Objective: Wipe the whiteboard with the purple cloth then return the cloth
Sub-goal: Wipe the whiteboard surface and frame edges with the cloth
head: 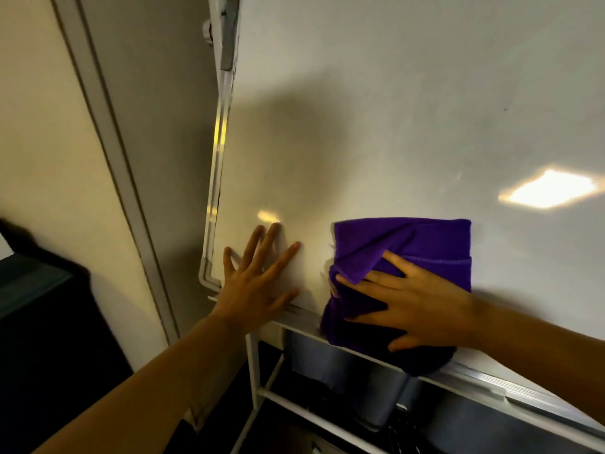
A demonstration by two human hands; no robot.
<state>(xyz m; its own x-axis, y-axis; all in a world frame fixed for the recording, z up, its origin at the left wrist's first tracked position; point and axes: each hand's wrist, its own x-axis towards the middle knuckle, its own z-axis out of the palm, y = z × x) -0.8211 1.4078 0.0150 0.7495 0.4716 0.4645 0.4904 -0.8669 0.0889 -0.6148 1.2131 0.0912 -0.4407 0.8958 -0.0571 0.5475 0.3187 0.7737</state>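
Two hands on whiteboard (393,109), left hand (258,283) flat, splayed, right hand (415,306) pressing purple cloth (409,244), lower folds shadowed

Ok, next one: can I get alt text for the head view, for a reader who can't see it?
A person's right hand presses a purple cloth flat against the lower part of a whiteboard, while the left hand rests open on the board near its bottom-left corner. The cloth's lower end hangs over the board's tray ledge.

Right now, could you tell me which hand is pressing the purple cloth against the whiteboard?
The right hand; the left hand lies bare on the whiteboard.
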